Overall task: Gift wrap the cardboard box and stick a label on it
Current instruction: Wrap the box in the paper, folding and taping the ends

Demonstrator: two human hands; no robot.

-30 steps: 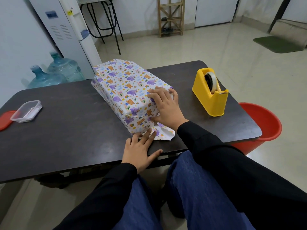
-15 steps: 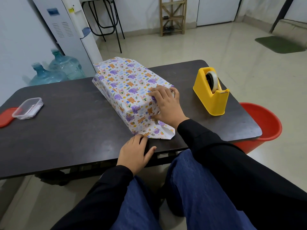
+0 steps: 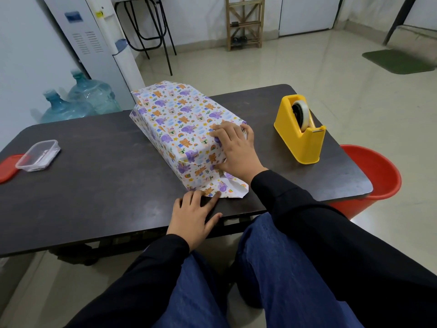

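One box I see in animal-print paper, end flap loose; right hand pressed flat on it; left hand flat, touching flap.

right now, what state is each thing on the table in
gift-wrapped box, paper over top and sides, near end unfinished
bottom flap, lying flat on the table, not folded up
right hand, pressing the paper at the box's near end
left hand, flat on the table, fingers touching the flap
tape dispenser, upright, roll loaded
plastic container, open, lid off
red lid, lying beside the container
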